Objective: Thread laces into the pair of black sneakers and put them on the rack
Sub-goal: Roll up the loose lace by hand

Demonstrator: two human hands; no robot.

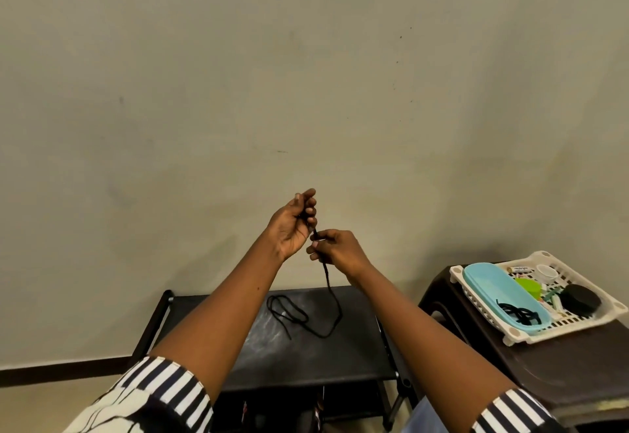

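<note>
A black lace (332, 291) hangs from my raised hands down to the top of the black shoe rack (340, 347), where its loose end lies coiled. My left hand (293, 225) holds the lace's upper part between thumb and curled fingers. Just below it, my right hand (335, 250) pinches the same lace. Another black lace (519, 313) lies in a light blue tray (493, 286) at the right. Dark shapes on the rack's lower shelf, under my arms, may be the sneakers; they are mostly hidden.
A white slotted basket (585, 325) sits on a dark brown stool (561, 364) at the right, holding the blue tray, a green cup (528, 287), a black round lid (580, 300) and small items. A plain wall stands behind the rack.
</note>
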